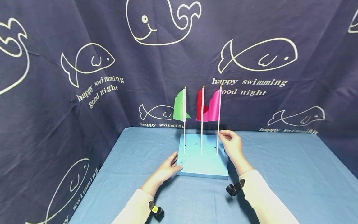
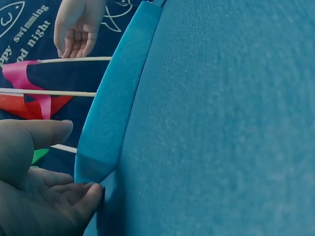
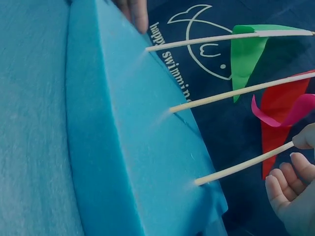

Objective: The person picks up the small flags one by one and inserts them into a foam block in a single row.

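A light-blue foam block (image 1: 202,168) lies on the table with three flags standing in it on thin white poles. From left to right they are a green flag (image 1: 179,106), a red flag (image 1: 199,102) and a pink flag (image 1: 214,105); the pink cloth overlaps the red one. My left hand (image 1: 165,169) touches the block's front left corner, its fingers loose along the side. Thumb and fingers of my right hand (image 1: 232,145) pinch the pink flag's pole (image 3: 241,165) above the block. Its lower end meets the block's top.
Blue cloth (image 1: 134,152) covers the table around the block. Close behind rises a dark curtain (image 1: 167,68) with white fish drawings and lettering. Each wrist carries a small black camera (image 1: 158,213).
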{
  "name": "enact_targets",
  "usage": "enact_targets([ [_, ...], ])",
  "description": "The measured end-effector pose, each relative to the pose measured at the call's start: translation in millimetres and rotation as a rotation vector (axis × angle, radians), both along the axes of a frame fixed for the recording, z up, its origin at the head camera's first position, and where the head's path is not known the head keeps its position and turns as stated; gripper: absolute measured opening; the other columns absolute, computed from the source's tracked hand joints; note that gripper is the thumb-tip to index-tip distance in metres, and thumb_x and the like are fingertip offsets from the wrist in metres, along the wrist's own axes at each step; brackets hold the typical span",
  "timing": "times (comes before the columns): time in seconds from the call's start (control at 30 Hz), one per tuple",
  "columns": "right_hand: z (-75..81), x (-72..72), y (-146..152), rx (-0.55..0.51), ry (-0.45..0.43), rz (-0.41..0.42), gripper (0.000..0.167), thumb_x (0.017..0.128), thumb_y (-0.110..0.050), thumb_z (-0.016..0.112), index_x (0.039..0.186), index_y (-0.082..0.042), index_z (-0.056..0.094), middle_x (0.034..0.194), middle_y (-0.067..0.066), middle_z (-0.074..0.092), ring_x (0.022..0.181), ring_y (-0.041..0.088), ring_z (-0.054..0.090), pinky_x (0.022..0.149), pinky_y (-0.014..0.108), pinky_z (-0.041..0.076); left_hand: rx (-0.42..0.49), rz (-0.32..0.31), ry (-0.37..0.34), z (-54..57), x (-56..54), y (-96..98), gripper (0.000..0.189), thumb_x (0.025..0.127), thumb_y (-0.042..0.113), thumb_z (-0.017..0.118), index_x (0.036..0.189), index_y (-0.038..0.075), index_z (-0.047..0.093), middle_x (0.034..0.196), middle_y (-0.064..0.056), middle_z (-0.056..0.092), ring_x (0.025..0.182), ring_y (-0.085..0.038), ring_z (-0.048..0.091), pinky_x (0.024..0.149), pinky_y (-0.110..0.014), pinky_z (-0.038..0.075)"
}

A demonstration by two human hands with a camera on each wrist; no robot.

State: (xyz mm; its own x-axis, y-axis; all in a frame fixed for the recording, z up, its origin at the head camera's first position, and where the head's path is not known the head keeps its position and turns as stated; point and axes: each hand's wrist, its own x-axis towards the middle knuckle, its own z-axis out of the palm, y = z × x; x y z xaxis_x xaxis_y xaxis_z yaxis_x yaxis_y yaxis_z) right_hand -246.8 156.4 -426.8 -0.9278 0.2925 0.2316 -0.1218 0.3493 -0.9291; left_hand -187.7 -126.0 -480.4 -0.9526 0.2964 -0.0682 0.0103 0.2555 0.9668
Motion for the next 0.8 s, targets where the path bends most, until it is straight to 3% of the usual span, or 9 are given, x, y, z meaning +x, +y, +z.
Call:
enact_targets([
  [0.17,4.1,3.8,2.7,0.114,0.044,0.000,0.025,0.091,-0.017,0.065,0.110,-0.001,0.068,0.103,0.017,0.070,0.084,0.002,0.060,0.069,0.005,0.044,-0.211,0.073,0.150,7.9,-4.4,2.8,0.084,0.087,0.022,0.071,0.150,-0.006,0.023,0.152,-0.030,0.030,0.139,-0.045,0.032,0.117,-0.056,0.029],
  [0.33,7.7,8.5,8.6,0.187,0.088,0.015,0.029,0.093,-0.019,0.062,0.116,-0.001,0.066,0.112,0.017,0.069,0.094,0.026,0.065,0.070,0.006,0.044,-0.355,0.123,0.211,17.6,-5.7,5.0,0.083,0.089,0.029,0.069,0.152,0.000,0.024,0.157,-0.021,0.027,0.144,-0.040,0.026,0.121,-0.055,0.023],
  [0.4,8.1,9.6,12.1,0.225,0.110,0.014,0.030,0.093,-0.018,0.063,0.117,-0.001,0.066,0.114,0.018,0.067,0.095,0.030,0.065,0.072,0.013,0.049,-0.413,0.147,0.242,20.1,-4.9,6.2,0.081,0.091,0.031,0.067,0.153,0.002,0.024,0.158,-0.019,0.026,0.145,-0.038,0.025,0.120,-0.057,0.022],
  [0.53,9.7,11.1,20.3,0.302,0.173,0.033,0.033,0.091,-0.014,0.063,0.121,0.002,0.062,0.123,0.021,0.061,0.104,0.036,0.062,0.083,0.040,0.057,-0.582,0.214,0.342,23.8,-4.9,8.6,0.080,0.091,0.037,0.065,0.153,0.005,0.026,0.158,-0.016,0.026,0.146,-0.037,0.025,0.119,-0.059,0.024],
  [0.67,13.5,15.8,30.8,0.422,0.190,0.081,0.043,0.091,-0.013,0.062,0.129,0.006,0.054,0.138,0.025,0.049,0.123,0.043,0.049,0.101,0.057,0.045,-0.740,0.270,0.416,31.2,-5.1,11.6,0.079,0.091,0.042,0.063,0.153,0.008,0.027,0.159,-0.013,0.026,0.147,-0.033,0.023,0.120,-0.056,0.023],
  [0.8,17.5,25.6,41.4,0.582,0.112,0.121,0.057,0.095,-0.023,0.058,0.141,0.006,0.040,0.150,0.028,0.033,0.136,0.050,0.032,0.108,0.068,0.029,-0.850,0.303,0.463,35.4,-4.6,11.6,0.078,0.092,0.046,0.060,0.154,0.012,0.026,0.160,-0.010,0.024,0.148,-0.031,0.021,0.122,-0.057,0.018],
])
